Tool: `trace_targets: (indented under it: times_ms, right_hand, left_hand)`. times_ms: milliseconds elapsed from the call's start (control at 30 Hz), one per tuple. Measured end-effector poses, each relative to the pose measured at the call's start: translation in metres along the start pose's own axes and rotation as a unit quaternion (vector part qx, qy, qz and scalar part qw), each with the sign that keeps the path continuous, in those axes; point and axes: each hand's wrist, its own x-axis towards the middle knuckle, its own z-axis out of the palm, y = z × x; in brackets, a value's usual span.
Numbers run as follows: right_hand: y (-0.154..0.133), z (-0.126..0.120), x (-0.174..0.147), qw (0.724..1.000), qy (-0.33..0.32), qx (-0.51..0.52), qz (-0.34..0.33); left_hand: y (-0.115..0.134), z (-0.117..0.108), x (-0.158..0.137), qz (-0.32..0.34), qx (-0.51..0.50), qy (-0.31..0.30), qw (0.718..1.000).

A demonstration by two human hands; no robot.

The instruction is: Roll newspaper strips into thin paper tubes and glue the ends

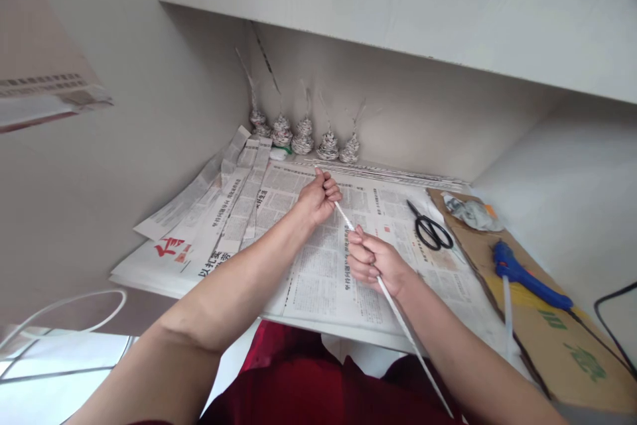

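A thin rolled paper stick (409, 331) runs slantwise through both hands, from above the newspaper down past the table's front edge. My left hand (321, 196) is closed round its far end, fingers curled. Nearer to me, my right hand (374, 259) grips the same stick in a fist, and a short length shows between the two hands. Beneath them, newspaper sheets (313, 279) cover the tabletop. Beyond my left hand lies a row of similar long thin paper sticks (398, 176). Black-handled scissors (432, 231) rest on the newspaper to the right of my hands.
Several small gourd-shaped woven paper pieces (303, 136) stand along the back wall. Cut newspaper strips (233, 193) lie at the left. On the right, a cardboard sheet (535, 339) bears a blue glue gun (530, 279) with its cord and a crumpled plastic bag (470, 211). A white panel overhangs the table.
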Motion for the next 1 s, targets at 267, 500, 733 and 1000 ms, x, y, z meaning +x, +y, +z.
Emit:
trace_targets:
  times_ms: [267,500,733,1000]
  right_hand:
    - [-0.004,-0.003,0.020,0.967,0.131,-0.212,-0.060]
    - [-0.008,0.001,0.022,0.999,-0.009,0.042,0.002]
    - [-0.003,-0.006,0.013,0.996,0.034,-0.081,0.001]
    - [0.002,-0.002,0.005,0.776,0.235,-0.565,-0.154]
  left_hand:
    - [-0.010,-0.003,-0.001,0.034,0.110,0.047,0.992]
    - [-0.010,-0.001,-0.003,-0.023,0.032,0.016,0.999]
    - [-0.008,-0.001,0.000,0.010,0.026,0.030,0.999]
    - [-0.012,0.000,-0.002,0.019,0.067,0.047,0.996]
